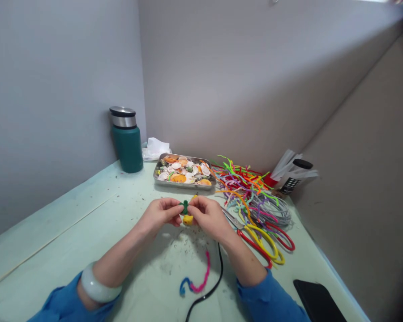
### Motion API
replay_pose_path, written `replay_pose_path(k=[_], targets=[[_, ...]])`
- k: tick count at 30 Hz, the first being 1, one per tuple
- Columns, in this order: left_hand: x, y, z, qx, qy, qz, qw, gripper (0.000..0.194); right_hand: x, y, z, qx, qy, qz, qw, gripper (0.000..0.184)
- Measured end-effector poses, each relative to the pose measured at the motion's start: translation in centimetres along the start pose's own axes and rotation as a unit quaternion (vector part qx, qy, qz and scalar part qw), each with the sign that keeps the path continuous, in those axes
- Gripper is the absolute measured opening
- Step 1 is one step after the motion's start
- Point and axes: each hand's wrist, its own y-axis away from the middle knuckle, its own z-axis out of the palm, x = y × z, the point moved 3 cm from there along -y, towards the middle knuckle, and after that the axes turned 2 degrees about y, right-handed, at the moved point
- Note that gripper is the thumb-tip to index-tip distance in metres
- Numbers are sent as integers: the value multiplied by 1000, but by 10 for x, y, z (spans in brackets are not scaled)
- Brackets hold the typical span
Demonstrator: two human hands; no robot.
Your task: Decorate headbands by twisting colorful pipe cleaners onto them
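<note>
Between my two hands is a small dark green piece of bent pipe cleaner (184, 207), pinched from both sides. My left hand (163, 212) grips its left part with thumb and fingertips. On its right part, the thumb and fingers of my right hand (205, 214) are closed. Just below the fingertips a small yellow thing (187, 220) shows, partly hidden by my right hand; I cannot tell its kind. Nearer to me on the table lie a curled pink pipe cleaner (204, 273) and a short blue one (184, 285), seemingly joined.
A metal tray (184, 186) of shells stands behind my hands. Right of it lie a heap of coloured pipe cleaners (242, 179) and scissors (237, 220). A green bottle (127, 147) stands left. A black cable (208, 295), thin stick (53, 239) and black phone (317, 299) lie nearer.
</note>
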Motion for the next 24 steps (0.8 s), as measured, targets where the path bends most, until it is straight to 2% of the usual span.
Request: replay_pose_path(k=[5, 12, 15, 18, 24], targets=[[3, 3, 3, -12, -1, 12, 1000, 26, 1, 0, 1, 9, -27, 14, 999, 8], [-2, 1, 3, -15, 89, 8, 996, 22, -3, -1, 2, 19, -69, 16, 997, 9], [-1, 2, 4, -36, 94, -6, 995, 22, -2, -2, 1, 13, -84, 18, 996, 10], [2, 4, 5, -55, 75, -12, 996, 23, 1, -2, -1, 20, -51, -4, 998, 9], [5, 4, 1, -7, 10, 23, 1000, 24, -5, 0, -5, 36, 49, -56, 997, 12]])
